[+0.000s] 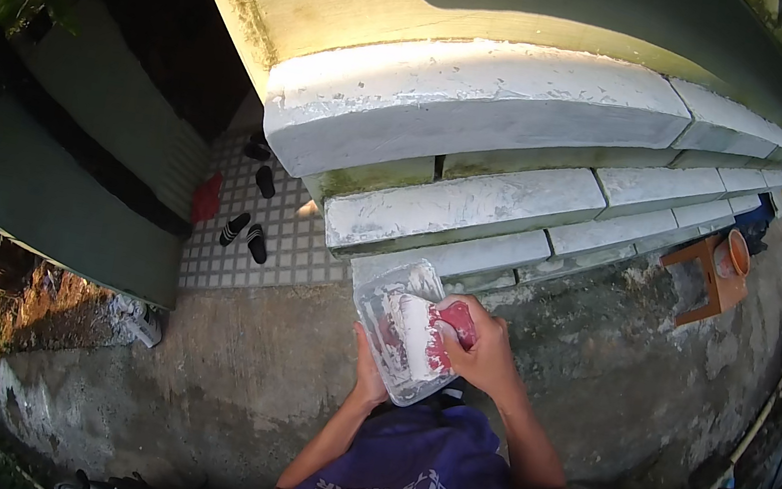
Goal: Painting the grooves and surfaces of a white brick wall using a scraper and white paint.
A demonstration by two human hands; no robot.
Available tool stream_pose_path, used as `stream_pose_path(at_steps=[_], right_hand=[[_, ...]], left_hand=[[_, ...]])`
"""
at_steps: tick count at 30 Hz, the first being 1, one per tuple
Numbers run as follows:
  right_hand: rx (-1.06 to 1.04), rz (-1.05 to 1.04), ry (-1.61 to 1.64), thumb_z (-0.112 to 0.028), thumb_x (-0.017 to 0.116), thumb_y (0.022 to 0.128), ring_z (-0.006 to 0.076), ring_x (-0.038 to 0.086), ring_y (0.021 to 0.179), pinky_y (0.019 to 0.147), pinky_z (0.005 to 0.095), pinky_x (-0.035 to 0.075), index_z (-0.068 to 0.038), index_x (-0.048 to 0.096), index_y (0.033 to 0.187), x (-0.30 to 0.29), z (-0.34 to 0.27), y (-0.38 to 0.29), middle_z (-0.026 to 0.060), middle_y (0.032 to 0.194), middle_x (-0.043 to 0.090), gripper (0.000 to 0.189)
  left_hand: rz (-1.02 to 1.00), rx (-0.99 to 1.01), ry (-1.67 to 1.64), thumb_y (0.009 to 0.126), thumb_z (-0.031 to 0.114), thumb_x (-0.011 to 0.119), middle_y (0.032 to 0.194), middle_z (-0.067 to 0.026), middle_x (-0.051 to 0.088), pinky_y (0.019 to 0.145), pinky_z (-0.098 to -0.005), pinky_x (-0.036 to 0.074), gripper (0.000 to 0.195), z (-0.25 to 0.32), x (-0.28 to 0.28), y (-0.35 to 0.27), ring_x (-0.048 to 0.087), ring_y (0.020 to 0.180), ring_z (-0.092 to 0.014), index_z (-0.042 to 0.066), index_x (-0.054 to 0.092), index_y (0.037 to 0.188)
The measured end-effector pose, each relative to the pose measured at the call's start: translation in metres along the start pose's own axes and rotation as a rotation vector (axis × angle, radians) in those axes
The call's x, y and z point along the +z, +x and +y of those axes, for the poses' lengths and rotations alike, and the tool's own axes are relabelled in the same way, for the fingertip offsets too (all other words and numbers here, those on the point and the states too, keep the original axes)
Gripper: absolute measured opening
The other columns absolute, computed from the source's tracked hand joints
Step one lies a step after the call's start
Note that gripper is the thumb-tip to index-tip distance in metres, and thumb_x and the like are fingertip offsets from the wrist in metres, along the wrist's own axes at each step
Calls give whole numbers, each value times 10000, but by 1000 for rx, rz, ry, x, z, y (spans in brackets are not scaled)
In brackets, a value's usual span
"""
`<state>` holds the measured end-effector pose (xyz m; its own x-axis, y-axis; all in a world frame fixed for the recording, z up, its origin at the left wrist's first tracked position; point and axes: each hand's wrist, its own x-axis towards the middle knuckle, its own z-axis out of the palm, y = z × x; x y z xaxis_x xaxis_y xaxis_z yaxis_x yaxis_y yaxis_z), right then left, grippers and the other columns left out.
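My left hand (pixel 370 367) holds a clear plastic container (pixel 362 293) from its left side, close in front of my body. White paste is smeared over its inner walls. In my right hand (pixel 486 346) is a red putty spreader (pixel 457 321), its blade held over the container and coated with white paste (pixel 414 331). Beyond the container rise long stepped ledges; the top ledge (pixel 484 80) and the one below it (pixel 466 199) have a white, patchy coating. The bottom of the container's inside is partly hidden by the blade.
An orange-brown plastic stool (pixel 718 290) with an orange pot (pixel 737 251) lies at the right by the ledges. Black sandals (pixel 256 243) and a red cloth (pixel 207 198) are on the tiled floor (pixel 297 261) at the left. A white container (pixel 144 325) stands near the wall.
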<state>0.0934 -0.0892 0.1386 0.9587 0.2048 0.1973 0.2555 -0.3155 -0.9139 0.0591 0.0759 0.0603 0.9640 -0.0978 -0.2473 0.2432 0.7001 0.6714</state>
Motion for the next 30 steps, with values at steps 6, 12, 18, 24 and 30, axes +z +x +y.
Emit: stream_pose_path(at_steps=[6,12,18,24,30], right_hand=[[-64,20,-16,6,653,827,275,731,806,686,326,543,-22,610,1081,7,-1,-2,169,891,692,259],[-46,-87,-7,-6,661,828,349,709,801,681,341,548,-29,605,1096,9,-5,-5,187,874,682,275],[-15,-3,-80,-17,659,819,349,699,757,667,353,538,-35,597,1090,-11,-23,0,182,811,672,279],[63,-94,-119,-33,665,796,280,659,645,644,315,516,-17,596,1083,-14,-26,6,178,779,658,296],[13,-164,86,-14,671,780,200,652,622,631,308,511,6,604,1082,2,-22,4,159,758,667,309]], left_hand=[[-33,-30,69,949,733,187,1370,-149,518,1067,-435,432,877,8,0,5,533,1246,-278,50,342,1478],[-42,-78,34,1002,645,190,1384,-137,515,1078,-412,424,774,-2,-2,5,542,1235,-264,61,356,1481],[-43,148,19,984,679,166,1492,-107,406,1126,-437,351,823,-11,-21,14,432,1343,-273,79,257,1539],[-27,326,35,946,733,213,1568,-116,285,1180,-438,232,918,-15,-22,13,297,1429,-285,45,191,1553],[-116,256,125,950,733,159,1580,-118,275,1184,-408,226,904,-33,-38,16,292,1436,-278,63,201,1557]])
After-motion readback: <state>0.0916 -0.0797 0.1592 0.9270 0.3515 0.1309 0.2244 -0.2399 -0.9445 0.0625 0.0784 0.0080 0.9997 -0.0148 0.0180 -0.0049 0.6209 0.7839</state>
